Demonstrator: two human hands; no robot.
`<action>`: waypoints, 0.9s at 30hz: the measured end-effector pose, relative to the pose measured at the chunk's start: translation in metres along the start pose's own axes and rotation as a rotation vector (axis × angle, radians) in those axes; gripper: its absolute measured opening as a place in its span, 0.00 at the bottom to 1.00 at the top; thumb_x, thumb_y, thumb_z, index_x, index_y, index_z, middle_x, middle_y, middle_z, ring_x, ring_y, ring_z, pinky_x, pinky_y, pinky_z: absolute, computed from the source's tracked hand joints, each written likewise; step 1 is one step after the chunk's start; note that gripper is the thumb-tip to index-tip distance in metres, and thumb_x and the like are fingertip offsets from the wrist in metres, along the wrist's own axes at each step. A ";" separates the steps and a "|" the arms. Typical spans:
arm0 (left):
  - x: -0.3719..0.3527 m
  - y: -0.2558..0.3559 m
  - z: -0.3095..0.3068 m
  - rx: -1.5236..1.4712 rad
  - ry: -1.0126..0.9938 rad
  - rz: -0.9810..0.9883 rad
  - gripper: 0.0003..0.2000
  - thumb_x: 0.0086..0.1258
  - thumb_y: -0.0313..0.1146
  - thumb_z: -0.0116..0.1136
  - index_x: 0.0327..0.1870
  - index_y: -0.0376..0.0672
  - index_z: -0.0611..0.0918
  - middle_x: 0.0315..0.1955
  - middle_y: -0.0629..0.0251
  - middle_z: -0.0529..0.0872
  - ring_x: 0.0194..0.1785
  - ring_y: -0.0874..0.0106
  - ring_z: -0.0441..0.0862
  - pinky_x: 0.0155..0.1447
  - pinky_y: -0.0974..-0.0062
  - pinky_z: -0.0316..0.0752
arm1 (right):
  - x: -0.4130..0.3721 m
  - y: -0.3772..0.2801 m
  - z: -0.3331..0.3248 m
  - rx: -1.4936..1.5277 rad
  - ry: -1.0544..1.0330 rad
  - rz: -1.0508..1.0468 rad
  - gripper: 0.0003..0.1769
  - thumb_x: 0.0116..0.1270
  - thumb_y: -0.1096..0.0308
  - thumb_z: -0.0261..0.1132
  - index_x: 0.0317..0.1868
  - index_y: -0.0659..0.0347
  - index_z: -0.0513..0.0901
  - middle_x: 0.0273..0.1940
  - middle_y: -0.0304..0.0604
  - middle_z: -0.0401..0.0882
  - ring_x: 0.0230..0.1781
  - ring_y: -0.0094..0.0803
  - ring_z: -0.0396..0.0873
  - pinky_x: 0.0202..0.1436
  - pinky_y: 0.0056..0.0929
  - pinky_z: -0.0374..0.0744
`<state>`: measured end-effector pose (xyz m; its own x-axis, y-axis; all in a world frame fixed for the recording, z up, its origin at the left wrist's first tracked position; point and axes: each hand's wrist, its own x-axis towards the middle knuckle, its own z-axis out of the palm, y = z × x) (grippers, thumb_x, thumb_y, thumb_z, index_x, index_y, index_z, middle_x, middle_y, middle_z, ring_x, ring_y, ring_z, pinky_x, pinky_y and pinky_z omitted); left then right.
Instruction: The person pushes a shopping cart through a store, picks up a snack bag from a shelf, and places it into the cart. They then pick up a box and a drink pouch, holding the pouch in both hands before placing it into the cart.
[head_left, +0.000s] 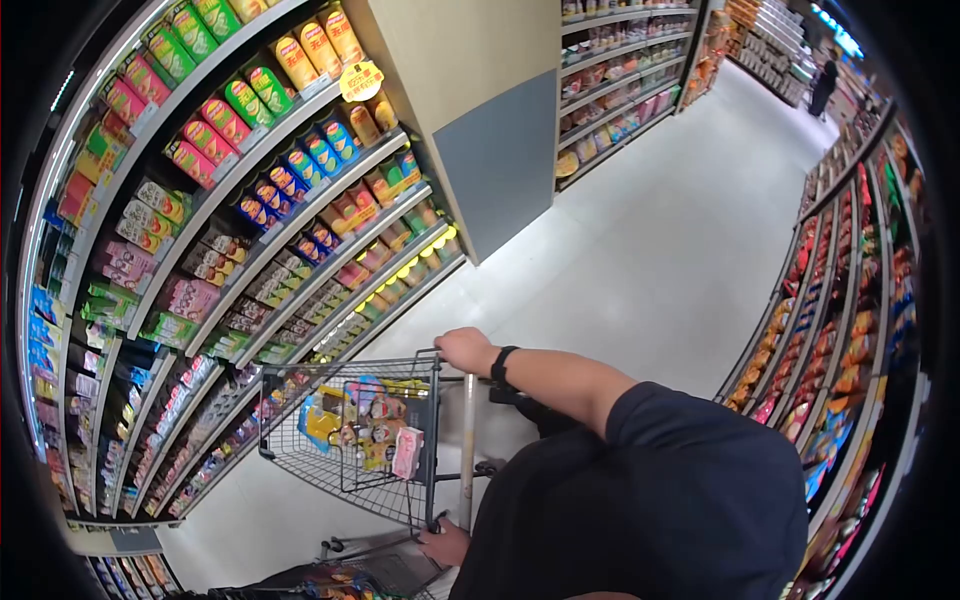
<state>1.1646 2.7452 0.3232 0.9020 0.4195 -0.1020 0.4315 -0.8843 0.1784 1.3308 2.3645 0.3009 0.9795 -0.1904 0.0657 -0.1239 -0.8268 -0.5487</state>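
Observation:
A wire shopping cart (345,488) stands in front of my body. Its pale handle bar (468,450) runs between my two hands. My right hand (466,350), with a black band on the wrist, is closed around the upper corner of the cart by the handle. At the lower end, my left hand (446,543) is closed on the cart's other corner, partly hidden by my dark shirt. Inside the basket lie a yellow and blue package (319,420) and several colourful packs (378,430). A small pink and white pack (407,452) is at the basket's handle end.
Stocked snack shelves (290,190) curve along the left, with canisters on the upper tiers. A grey and beige pillar (497,150) adjoins them. More shelves (835,300) line the right. Another cart (395,572) is partly visible below. A person (824,88) stands far down the aisle floor (640,250).

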 end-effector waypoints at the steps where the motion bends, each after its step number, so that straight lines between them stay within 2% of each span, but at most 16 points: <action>1: 0.000 -0.006 0.004 -0.003 -0.011 0.058 0.27 0.64 0.46 0.62 0.58 0.35 0.79 0.53 0.41 0.75 0.56 0.44 0.77 0.57 0.49 0.74 | -0.012 0.004 -0.006 -0.003 -0.002 0.035 0.08 0.65 0.64 0.63 0.39 0.59 0.85 0.36 0.53 0.87 0.44 0.52 0.85 0.47 0.49 0.82; 4: 0.005 -0.020 0.005 -0.134 -0.069 0.114 0.25 0.67 0.46 0.61 0.57 0.35 0.78 0.54 0.40 0.75 0.56 0.43 0.77 0.57 0.49 0.74 | -0.042 0.014 -0.024 -0.034 -0.069 0.150 0.09 0.66 0.64 0.65 0.42 0.59 0.85 0.38 0.53 0.87 0.43 0.52 0.85 0.47 0.49 0.81; 7: 0.003 -0.019 -0.003 -0.232 -0.142 0.219 0.24 0.69 0.42 0.60 0.58 0.33 0.77 0.56 0.39 0.74 0.56 0.42 0.77 0.56 0.50 0.74 | -0.084 0.017 -0.038 -0.062 -0.026 0.253 0.10 0.66 0.63 0.65 0.43 0.59 0.85 0.38 0.53 0.87 0.43 0.52 0.85 0.47 0.50 0.82; 9: 0.002 -0.021 -0.007 -0.251 -0.068 0.325 0.23 0.69 0.40 0.61 0.58 0.32 0.76 0.54 0.39 0.75 0.55 0.42 0.77 0.56 0.50 0.74 | -0.111 0.023 -0.041 -0.093 -0.030 0.334 0.11 0.67 0.63 0.64 0.45 0.60 0.84 0.38 0.53 0.87 0.43 0.52 0.85 0.47 0.50 0.82; 10: 0.002 -0.020 -0.013 -0.264 -0.109 0.373 0.22 0.69 0.40 0.60 0.58 0.32 0.76 0.53 0.38 0.75 0.54 0.41 0.77 0.55 0.49 0.74 | -0.125 0.025 -0.044 -0.122 -0.018 0.329 0.11 0.68 0.64 0.62 0.45 0.60 0.83 0.38 0.53 0.87 0.43 0.52 0.85 0.47 0.50 0.82; 11: 0.013 -0.020 -0.017 -0.245 -0.159 0.346 0.22 0.69 0.39 0.61 0.58 0.32 0.76 0.57 0.37 0.75 0.57 0.41 0.76 0.58 0.49 0.73 | -0.131 0.023 -0.045 -0.143 -0.013 0.325 0.10 0.69 0.65 0.60 0.45 0.61 0.83 0.37 0.53 0.86 0.43 0.52 0.85 0.47 0.51 0.82; 13: 0.016 -0.030 0.003 -0.219 -0.067 0.433 0.22 0.68 0.39 0.61 0.58 0.34 0.77 0.62 0.36 0.74 0.61 0.40 0.75 0.63 0.51 0.72 | -0.157 0.025 -0.051 -0.206 -0.034 0.371 0.10 0.70 0.71 0.54 0.43 0.63 0.81 0.36 0.54 0.86 0.42 0.54 0.85 0.45 0.52 0.82; 17: 0.014 -0.018 -0.002 -0.229 -0.063 0.496 0.20 0.68 0.38 0.62 0.57 0.36 0.78 0.65 0.38 0.73 0.64 0.42 0.75 0.67 0.52 0.70 | -0.202 0.035 -0.060 -0.266 -0.066 0.427 0.08 0.64 0.73 0.60 0.41 0.67 0.79 0.30 0.58 0.85 0.35 0.58 0.85 0.40 0.54 0.81; 19: 0.023 -0.009 -0.030 -0.241 -0.195 0.578 0.24 0.72 0.43 0.59 0.59 0.29 0.77 0.55 0.34 0.76 0.59 0.40 0.76 0.64 0.48 0.70 | -0.215 0.025 -0.069 -0.264 -0.169 0.525 0.11 0.59 0.74 0.63 0.43 0.67 0.81 0.33 0.56 0.87 0.38 0.55 0.86 0.41 0.51 0.83; 20: 0.022 -0.004 -0.036 -0.241 -0.211 0.606 0.31 0.70 0.45 0.60 0.67 0.28 0.73 0.58 0.30 0.76 0.59 0.38 0.76 0.64 0.48 0.71 | -0.224 0.032 -0.068 -0.260 -0.168 0.549 0.10 0.58 0.74 0.63 0.40 0.68 0.82 0.33 0.56 0.87 0.38 0.55 0.86 0.42 0.50 0.83; 21: 0.020 0.004 -0.038 -0.248 -0.204 0.619 0.31 0.70 0.45 0.60 0.67 0.28 0.73 0.58 0.30 0.76 0.59 0.38 0.76 0.64 0.48 0.71 | -0.231 0.037 -0.071 -0.255 -0.168 0.569 0.09 0.58 0.74 0.63 0.38 0.68 0.84 0.33 0.55 0.88 0.39 0.54 0.87 0.42 0.49 0.84; 22: 0.018 0.010 -0.042 -0.250 -0.194 0.625 0.27 0.70 0.43 0.59 0.62 0.29 0.76 0.54 0.34 0.78 0.56 0.40 0.78 0.61 0.50 0.73 | -0.238 0.040 -0.073 -0.255 -0.152 0.572 0.09 0.58 0.74 0.63 0.38 0.68 0.84 0.33 0.55 0.88 0.39 0.54 0.87 0.42 0.49 0.84; 23: 0.017 0.017 -0.044 -0.253 -0.184 0.630 0.23 0.70 0.42 0.59 0.56 0.29 0.80 0.51 0.37 0.81 0.53 0.43 0.80 0.57 0.52 0.75 | -0.243 0.037 -0.081 -0.245 -0.211 0.668 0.08 0.57 0.73 0.64 0.35 0.65 0.87 0.36 0.54 0.88 0.41 0.52 0.87 0.44 0.47 0.84; 24: 0.019 0.022 -0.035 -0.259 -0.176 0.643 0.23 0.70 0.42 0.59 0.56 0.29 0.80 0.51 0.37 0.81 0.53 0.43 0.80 0.57 0.52 0.75 | -0.249 0.037 -0.087 -0.232 -0.270 0.766 0.07 0.55 0.72 0.65 0.32 0.62 0.89 0.39 0.52 0.89 0.43 0.51 0.87 0.46 0.46 0.85; 26: 0.030 0.026 -0.014 -0.238 -0.222 0.596 0.19 0.67 0.38 0.64 0.55 0.37 0.80 0.65 0.42 0.74 0.65 0.45 0.75 0.66 0.53 0.71 | -0.262 0.041 -0.083 -0.233 -0.214 0.791 0.07 0.56 0.71 0.65 0.32 0.62 0.89 0.39 0.53 0.89 0.44 0.51 0.87 0.47 0.46 0.85; 27: 0.030 0.031 -0.006 -0.243 -0.223 0.608 0.19 0.67 0.38 0.64 0.55 0.37 0.80 0.65 0.42 0.74 0.65 0.45 0.75 0.66 0.53 0.71 | -0.271 0.047 -0.085 -0.243 -0.170 0.801 0.08 0.56 0.71 0.65 0.33 0.62 0.90 0.39 0.53 0.89 0.44 0.51 0.87 0.47 0.46 0.85</action>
<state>1.2049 2.7310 0.3318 0.9714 -0.2111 -0.1090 -0.1348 -0.8674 0.4790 1.0460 2.3322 0.3276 0.5897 -0.7000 -0.4028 -0.8009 -0.5708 -0.1808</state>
